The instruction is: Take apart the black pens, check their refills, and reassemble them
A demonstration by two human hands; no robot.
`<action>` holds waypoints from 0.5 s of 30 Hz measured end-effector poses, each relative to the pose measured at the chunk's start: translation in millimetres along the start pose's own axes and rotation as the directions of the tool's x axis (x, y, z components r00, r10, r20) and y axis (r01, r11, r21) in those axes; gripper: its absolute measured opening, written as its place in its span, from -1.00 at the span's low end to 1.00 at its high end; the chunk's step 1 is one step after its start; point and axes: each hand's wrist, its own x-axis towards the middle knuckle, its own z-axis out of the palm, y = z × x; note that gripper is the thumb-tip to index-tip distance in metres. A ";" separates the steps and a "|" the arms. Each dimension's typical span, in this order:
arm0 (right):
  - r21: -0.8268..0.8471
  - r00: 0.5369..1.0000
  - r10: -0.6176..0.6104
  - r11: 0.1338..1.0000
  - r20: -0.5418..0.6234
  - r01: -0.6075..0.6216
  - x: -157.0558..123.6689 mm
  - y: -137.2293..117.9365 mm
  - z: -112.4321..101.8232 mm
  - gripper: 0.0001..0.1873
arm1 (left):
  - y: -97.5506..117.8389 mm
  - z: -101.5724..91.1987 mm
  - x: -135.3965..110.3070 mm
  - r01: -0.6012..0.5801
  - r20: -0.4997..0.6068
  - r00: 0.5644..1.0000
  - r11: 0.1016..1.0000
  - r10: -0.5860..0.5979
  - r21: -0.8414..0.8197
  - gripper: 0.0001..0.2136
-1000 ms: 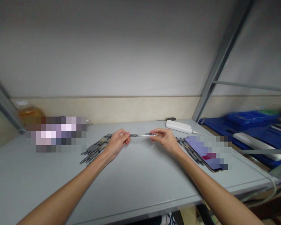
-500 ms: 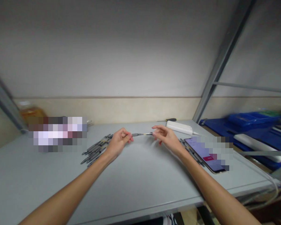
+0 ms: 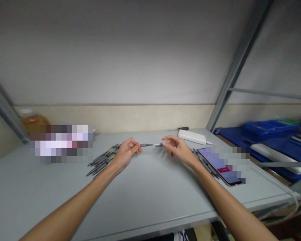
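Observation:
Over the grey table (image 3: 145, 197), my left hand (image 3: 126, 153) is closed around one end of a thin grey pen (image 3: 150, 145). My right hand (image 3: 178, 147) pinches the pen's other end with thumb and fingertips, its other fingers slightly spread. The pen lies level between both hands, a little above the tabletop. A pile of several similar grey pens (image 3: 104, 159) lies just left of my left hand. More pens (image 3: 203, 160) lie to the right of my right wrist.
A phone (image 3: 219, 164) with a lit screen lies at the right of the table. A white power strip (image 3: 192, 136) and a small screwdriver (image 3: 178, 129) lie near the back wall. Blue bins (image 3: 268, 134) stand on the right. A metal frame post (image 3: 238, 63) rises at the table's back right.
My right hand has shifted slightly along the pen toward its tip and its fingers have opened a little. The left hand has barely moved.

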 end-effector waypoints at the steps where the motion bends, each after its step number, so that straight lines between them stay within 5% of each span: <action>1: 0.011 1.000 -0.017 1.000 0.006 0.017 0.3 -0.4 -0.7 -0.56 | -0.5 -0.9 0.3 0.002 -0.002 1.000 1.000 -0.002 -0.007 -0.74; 5: -0.071 0.999 -0.020 0.997 0.042 0.023 -0.5 -0.1 0.5 -0.64 | -3.0 -1.4 -0.3 0.025 0.012 1.000 0.999 -0.024 -0.037 -0.73; 10: -0.141 0.997 0.072 0.988 0.038 -0.066 -2.1 3.6 4.7 -0.45 | -4.4 0.9 -1.2 0.015 0.030 0.999 1.000 -0.015 -0.024 -0.74; 15: -0.068 0.998 -0.062 0.996 0.000 0.062 -0.9 3.9 4.0 -0.56 | -4.2 -1.0 1.1 0.038 0.002 0.999 0.998 -0.038 -0.058 -0.74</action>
